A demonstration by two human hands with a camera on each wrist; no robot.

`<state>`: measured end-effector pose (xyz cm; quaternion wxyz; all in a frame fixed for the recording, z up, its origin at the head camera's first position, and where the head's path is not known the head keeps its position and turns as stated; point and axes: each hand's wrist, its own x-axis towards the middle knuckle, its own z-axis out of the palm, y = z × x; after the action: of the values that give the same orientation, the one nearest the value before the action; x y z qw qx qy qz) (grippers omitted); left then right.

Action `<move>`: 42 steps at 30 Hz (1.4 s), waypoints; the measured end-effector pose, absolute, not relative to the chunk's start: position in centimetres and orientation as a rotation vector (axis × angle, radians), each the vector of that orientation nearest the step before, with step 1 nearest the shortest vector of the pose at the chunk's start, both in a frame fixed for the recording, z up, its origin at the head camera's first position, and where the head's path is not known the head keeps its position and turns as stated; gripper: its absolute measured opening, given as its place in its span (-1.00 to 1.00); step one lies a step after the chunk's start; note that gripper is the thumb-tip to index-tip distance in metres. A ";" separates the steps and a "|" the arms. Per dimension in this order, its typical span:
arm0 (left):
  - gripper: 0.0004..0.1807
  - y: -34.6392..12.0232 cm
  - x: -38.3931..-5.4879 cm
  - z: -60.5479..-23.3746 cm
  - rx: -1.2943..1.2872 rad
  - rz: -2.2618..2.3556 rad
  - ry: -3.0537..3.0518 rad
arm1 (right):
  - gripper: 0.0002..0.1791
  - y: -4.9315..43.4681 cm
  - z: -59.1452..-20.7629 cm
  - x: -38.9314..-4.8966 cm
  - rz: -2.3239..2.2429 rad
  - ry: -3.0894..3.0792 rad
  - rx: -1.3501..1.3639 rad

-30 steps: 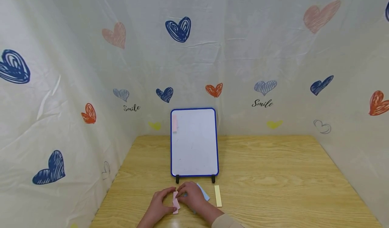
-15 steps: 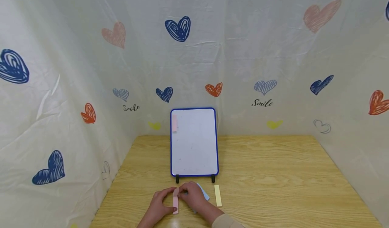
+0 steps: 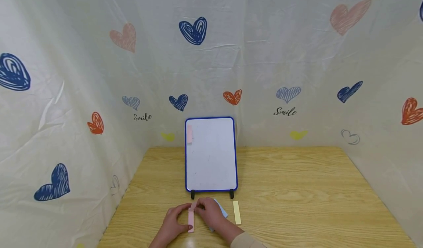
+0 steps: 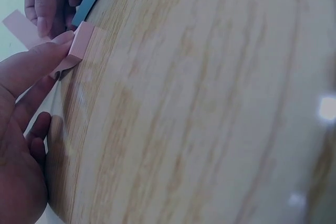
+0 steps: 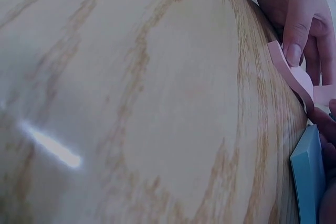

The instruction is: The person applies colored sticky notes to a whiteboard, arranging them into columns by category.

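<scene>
Pink is the colour at both hands: the left hand (image 3: 173, 220) grips a slim pink pad (image 3: 191, 222) by its ends, thumb at the near one and a finger at the far one. Opposite it, the right hand (image 3: 211, 213) pinches a pink sheet (image 3: 193, 205) raised at the pad's far end (its fingertips are partly hidden in the right wrist view). So the pad lies between the hands, in front of the whiteboard (image 3: 211, 156), and the sheet bridges from it to the right fingers.

By the look of it, the step in hand is peeling one sheet off the stack, with the sheet seemingly joined at one edge. The next move calls, I judge, for a firm left hold and a gentle right pull; a hard tug could crease the paper or lift the whole pad.

Farther out, a blue pad (image 3: 220, 208) lies askew in front of the whiteboard, partly beneath the right hand; whether they touch, I cannot tell. A yellow pad (image 3: 237, 212) lies in front of the whiteboard's right-hand black foot (image 3: 232, 193), apart from both hands. On the whiteboard itself, near its upper left corner, sits a pink strip (image 3: 189, 134). Behind the whiteboard hangs a heart-printed curtain (image 3: 257, 57).
</scene>
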<state>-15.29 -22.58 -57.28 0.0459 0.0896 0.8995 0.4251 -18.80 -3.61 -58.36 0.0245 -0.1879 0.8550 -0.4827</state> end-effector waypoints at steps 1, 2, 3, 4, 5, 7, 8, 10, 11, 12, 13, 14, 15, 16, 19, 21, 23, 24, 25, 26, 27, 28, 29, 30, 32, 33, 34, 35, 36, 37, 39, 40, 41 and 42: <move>-0.23 -22.6 -15.3 -57.3 0.275 1.296 2.747 | -0.88 -3.6 -58.4 -18.8 -1.500 2.638 -0.573; -0.22 -22.6 -15.3 -57.3 0.278 1.295 2.747 | -0.87 -3.6 -58.5 -18.9 -1.508 2.634 -0.568; -0.22 -22.6 -15.3 -57.3 0.280 1.294 2.748 | -0.87 -3.7 -58.5 -18.9 -1.519 2.626 -0.564; -0.22 -22.6 -15.3 -57.3 0.283 1.294 2.747 | -0.87 -3.7 -58.5 -18.9 -1.531 2.621 -0.564; -0.21 -22.6 -15.3 -57.3 0.287 1.296 2.747 | -0.87 -3.7 -58.5 -18.9 -1.540 2.613 -0.562; -0.21 -22.6 -15.3 -57.3 0.292 1.297 2.747 | -0.89 -3.7 -58.5 -18.9 -1.561 2.598 -0.561; -0.21 -22.6 -15.3 -57.3 0.294 1.297 2.749 | -0.90 -3.7 -58.5 -18.9 -1.569 2.592 -0.561; -0.21 -22.6 -15.3 -57.4 0.293 1.300 2.750 | -0.91 -3.7 -58.5 -18.9 -1.582 2.586 -0.566; -0.21 -22.6 -15.3 -57.4 0.292 1.301 2.750 | -0.91 -3.6 -58.5 -18.8 -1.587 2.582 -0.563; -0.21 -22.6 -15.3 -57.4 0.290 1.301 2.751 | -0.91 -3.6 -58.5 -18.8 -1.593 2.579 -0.563; -0.21 -22.6 -15.3 -57.4 0.289 1.302 2.750 | -0.91 -3.6 -58.5 -18.8 -1.594 2.577 -0.562; -0.21 -22.6 -15.3 -57.4 0.291 1.301 2.750 | -0.91 -3.6 -58.5 -18.8 -1.600 2.574 -0.561; -0.21 -22.6 -15.3 -57.5 0.290 1.303 2.749 | -0.91 -3.6 -58.5 -18.8 -1.605 2.571 -0.562; -0.21 -22.6 -15.3 -57.5 0.292 1.302 2.750 | -0.91 -3.6 -58.5 -18.8 -1.611 2.568 -0.561; -0.20 -22.6 -15.3 -57.5 0.297 1.299 2.755 | -0.90 -3.6 -58.5 -18.8 -1.613 2.569 -0.554; -0.20 -22.7 -15.4 -57.6 0.295 1.296 2.762 | -0.92 -3.6 -58.5 -18.8 -1.611 2.577 -0.551; -0.20 -22.7 -15.4 -57.6 0.294 1.298 2.767 | -0.94 -3.6 -58.5 -18.8 -1.607 2.584 -0.546; -0.20 -22.7 -15.4 -57.7 0.294 1.298 2.770 | -0.94 -3.6 -58.5 -18.8 -1.609 2.580 -0.541; -0.20 -22.7 -15.4 -57.7 0.294 1.300 2.771 | -0.96 -3.6 -58.5 -18.8 -1.614 2.577 -0.539; -0.20 -22.7 -15.4 -57.7 0.295 1.300 2.773 | -0.96 -3.6 -58.5 -18.8 -1.623 2.570 -0.538; -0.19 -22.7 -15.4 -57.7 0.298 1.302 2.775 | -0.96 -3.6 -58.4 -18.9 -1.630 2.562 -0.536; -0.20 -22.7 -15.4 -57.7 0.299 1.301 2.777 | -0.94 -3.6 -58.4 -18.9 -1.642 2.549 -0.536; -0.20 -22.7 -15.5 -57.7 0.301 1.298 2.779 | -0.94 -3.6 -58.4 -18.9 -1.655 2.536 -0.537; -0.20 -22.7 -15.5 -57.7 0.302 1.295 2.779 | -0.93 -3.6 -58.4 -18.9 -1.660 2.532 -0.540; -0.21 -22.6 -15.6 -57.6 0.304 1.299 2.780 | -0.93 -3.6 -58.3 -19.0 -1.671 2.523 -0.543; -0.21 -22.6 -15.6 -57.5 0.308 1.303 2.777 | -0.93 -3.5 -58.2 -19.0 -1.690 2.514 -0.544; -0.22 -22.6 -15.7 -57.4 0.311 1.311 2.772 | -0.93 -3.5 -58.1 -19.0 -1.706 2.500 -0.533; -0.22 -22.5 -15.8 -57.2 0.319 1.334 2.762 | -0.93 -3.5 -58.0 -19.0 -1.720 2.493 -0.525; -0.23 -22.4 -15.8 -57.0 0.312 1.361 2.747 | -0.94 -3.4 -57.9 -19.1 -1.726 2.492 -0.520; -0.25 -22.2 -15.8 -56.8 0.300 1.391 2.733 | -0.95 -3.4 -57.8 -19.1 -1.732 2.485 -0.513; -0.27 -22.0 -15.8 -56.1 0.258 1.447 2.701 | -0.96 -3.2 -57.4 -19.2 -1.729 2.493 -0.513; -0.28 -21.8 -15.8 -55.8 0.230 1.477 2.684 | -0.96 -3.1 -57.2 -19.2 -1.708 2.509 -0.514; -0.29 -21.7 -15.8 -55.4 0.203 1.501 2.672 | -0.95 -3.1 -56.9 -19.3 -1.694 2.533 -0.529; -0.31 -21.6 -15.7 -54.9 0.165 1.516 2.659 | -0.94 -3.0 -56.6 -19.3 -1.685 2.556 -0.540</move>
<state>-15.74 -21.59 -54.93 0.0380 0.0538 0.8668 0.4942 -19.32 -2.96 -56.59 0.0167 -0.1738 0.8221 -0.5419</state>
